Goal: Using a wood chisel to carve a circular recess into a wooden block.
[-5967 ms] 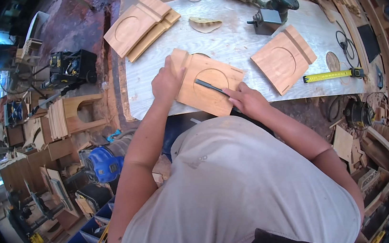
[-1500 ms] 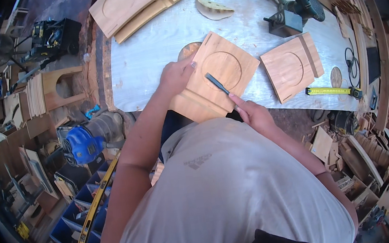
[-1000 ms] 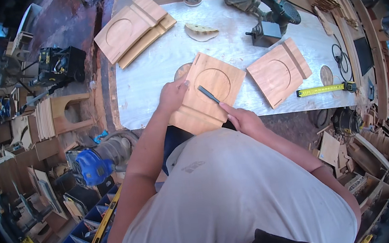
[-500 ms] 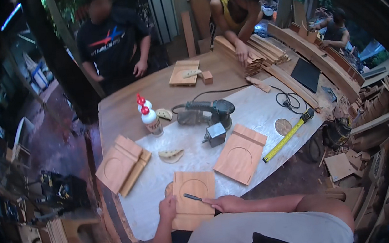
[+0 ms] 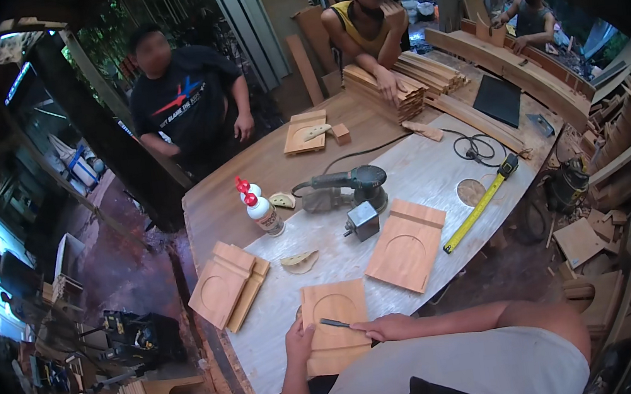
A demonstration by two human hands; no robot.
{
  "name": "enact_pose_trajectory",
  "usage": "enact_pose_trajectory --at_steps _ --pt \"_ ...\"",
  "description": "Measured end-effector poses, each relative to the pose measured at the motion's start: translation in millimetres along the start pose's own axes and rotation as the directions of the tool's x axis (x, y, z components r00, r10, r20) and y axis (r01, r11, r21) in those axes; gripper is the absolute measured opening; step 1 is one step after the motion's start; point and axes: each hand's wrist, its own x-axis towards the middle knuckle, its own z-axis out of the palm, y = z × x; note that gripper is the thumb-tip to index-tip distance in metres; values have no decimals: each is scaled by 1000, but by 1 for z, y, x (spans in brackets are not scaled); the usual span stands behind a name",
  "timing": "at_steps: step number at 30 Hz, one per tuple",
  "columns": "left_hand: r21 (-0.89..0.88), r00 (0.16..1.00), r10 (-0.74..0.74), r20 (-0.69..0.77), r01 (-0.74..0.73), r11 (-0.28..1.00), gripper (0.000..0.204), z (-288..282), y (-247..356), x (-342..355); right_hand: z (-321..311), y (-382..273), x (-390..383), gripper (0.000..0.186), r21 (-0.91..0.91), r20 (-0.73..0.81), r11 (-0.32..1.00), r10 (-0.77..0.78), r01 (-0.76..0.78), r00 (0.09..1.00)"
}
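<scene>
Close to my body, a square wooden board [image 5: 337, 356] with a round recess [image 5: 340, 305] and a groove across its lower part rests at the table's near edge. My left hand [image 5: 298, 342] is closed on the board's left edge. In my right hand [image 5: 382, 328] is a narrow dark chisel [image 5: 335, 322], its blade lying across the lower part of the recess. The fingers wrap the chisel's handle, so most of it is hidden. Whether the blade touches the wood I cannot tell.
Similar boards [image 5: 408, 242] and stacked ones [image 5: 222, 284] flank mine. Beyond are a corded sander [image 5: 364, 183], a metal block [image 5: 364, 221], glue bottles [image 5: 264, 215], curved templates [image 5: 300, 262] and a yellow tape measure [image 5: 480, 209]. Two people stand at the far side; one leans on stacked wood strips [image 5: 389, 95].
My view has shifted, so the table's things sit farther right in the picture. My hands keep their hold on board and chisel. The person in yellow now has a hand at the face.
</scene>
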Motion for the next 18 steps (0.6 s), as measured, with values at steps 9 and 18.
enact_pose_trajectory --at_steps 9,18 --pt "56 991 -94 -94 99 994 38 -21 14 6 4 14 29 52 72 -62 989 -122 126 991" --pt "155 958 45 -282 0 988 37 -22 -13 19 -31 -3 37 54 -2 -44 999 -50 50 998"
